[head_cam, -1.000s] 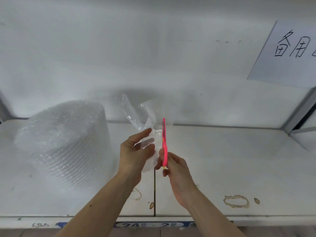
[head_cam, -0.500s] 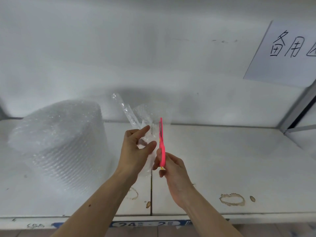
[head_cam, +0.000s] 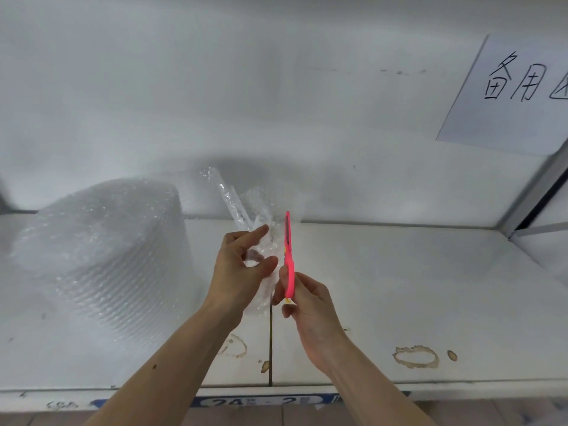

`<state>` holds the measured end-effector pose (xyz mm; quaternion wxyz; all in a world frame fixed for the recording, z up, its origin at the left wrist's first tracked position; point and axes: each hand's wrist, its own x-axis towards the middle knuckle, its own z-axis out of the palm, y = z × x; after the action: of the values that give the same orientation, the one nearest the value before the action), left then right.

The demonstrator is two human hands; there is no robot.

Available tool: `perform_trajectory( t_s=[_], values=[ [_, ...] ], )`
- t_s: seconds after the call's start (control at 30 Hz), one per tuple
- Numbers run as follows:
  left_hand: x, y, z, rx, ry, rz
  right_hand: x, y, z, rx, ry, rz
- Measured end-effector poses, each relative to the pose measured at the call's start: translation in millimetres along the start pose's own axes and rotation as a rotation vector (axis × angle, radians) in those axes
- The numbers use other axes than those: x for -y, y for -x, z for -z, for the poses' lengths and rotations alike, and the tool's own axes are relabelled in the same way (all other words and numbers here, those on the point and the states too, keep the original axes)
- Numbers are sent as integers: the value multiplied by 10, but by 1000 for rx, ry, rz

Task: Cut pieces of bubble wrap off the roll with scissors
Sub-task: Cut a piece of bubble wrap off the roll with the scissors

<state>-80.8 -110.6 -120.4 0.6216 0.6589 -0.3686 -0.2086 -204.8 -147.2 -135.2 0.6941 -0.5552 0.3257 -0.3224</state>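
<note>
The person stands at a white shelf; the big roll of bubble wrap stands upright on it, to the left, well apart from both hands. The left hand holds up a loose piece of bubble wrap; its thumb and fingers pinch the crumpled sheet, which sticks up above the hand and hangs a little below it. I cannot tell if this piece is joined to the roll. The right hand grasps the pink scissors by the handle, fingers curled round it; the blades point straight up and away from the person, and they look closed or almost closed, seen from the edge.

The relation that matters: the scissors stand just to the right of the held piece, their long axis upright, lying along the sheet's right edge and seeming to touch it; the left hand is the one on the sheet, so the cut, I think, must go upward through the wrap beside the left fingertips.

Compared with one second ago, the hands keep the same grips and the same place between them; the top of the sheet leans more to the left and looks more twisted; the whole view has shifted slightly, the paper sign on the wall sitting a little differently.
</note>
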Motion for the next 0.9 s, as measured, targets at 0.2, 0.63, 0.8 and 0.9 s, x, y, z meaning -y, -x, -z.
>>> perform_trajectory(
  t_s=[0.2,0.63,0.8,0.9],
  values=[
    [11,22,3,41,-16,-13,17,-28,31,-12,-40,6],
    [-13,48,32,105,-10,10,34,-43,33,-40,-56,16],
    [-20,50,37,117,-4,22,37,-40,25,-47,-54,17],
    [-22,51,32,136,1,26,68,-36,28,-57,-51,22]
  ],
)
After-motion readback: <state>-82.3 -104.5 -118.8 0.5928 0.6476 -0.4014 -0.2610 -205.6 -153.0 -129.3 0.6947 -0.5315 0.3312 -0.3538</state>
